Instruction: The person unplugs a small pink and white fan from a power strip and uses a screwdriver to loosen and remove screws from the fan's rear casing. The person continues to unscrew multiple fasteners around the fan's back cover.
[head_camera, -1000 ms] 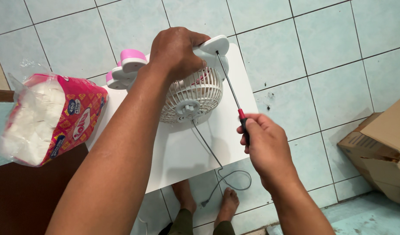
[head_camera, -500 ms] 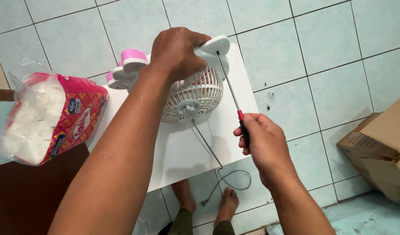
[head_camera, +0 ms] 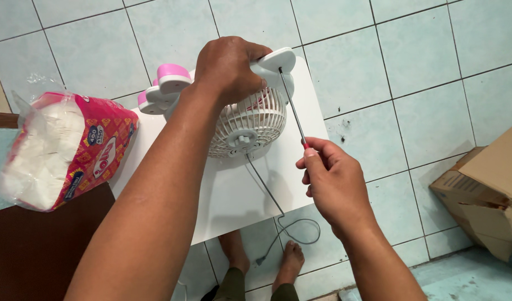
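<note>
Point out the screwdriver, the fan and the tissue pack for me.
screwdriver (head_camera: pixel 292 106), head view, on its metal shaft.
fan (head_camera: pixel 250 122), head view, on its white grille.
tissue pack (head_camera: pixel 100 147), head view, on its pink wrapper.

White board (head_camera: pixel 233 200) with small fan (head_camera: pixel 245 122), perhaps touching tissue pack (head_camera: pixel 61 150).

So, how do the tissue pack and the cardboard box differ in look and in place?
The tissue pack is soft, in clear and red-pink plastic with white tissue showing; the cardboard box is stiff, plain brown and looks dented. The pack lies up beside the white board under the fan, near the left hand; the box sits on the tiled floor, beyond the right hand. Neither hand touches them.
</note>
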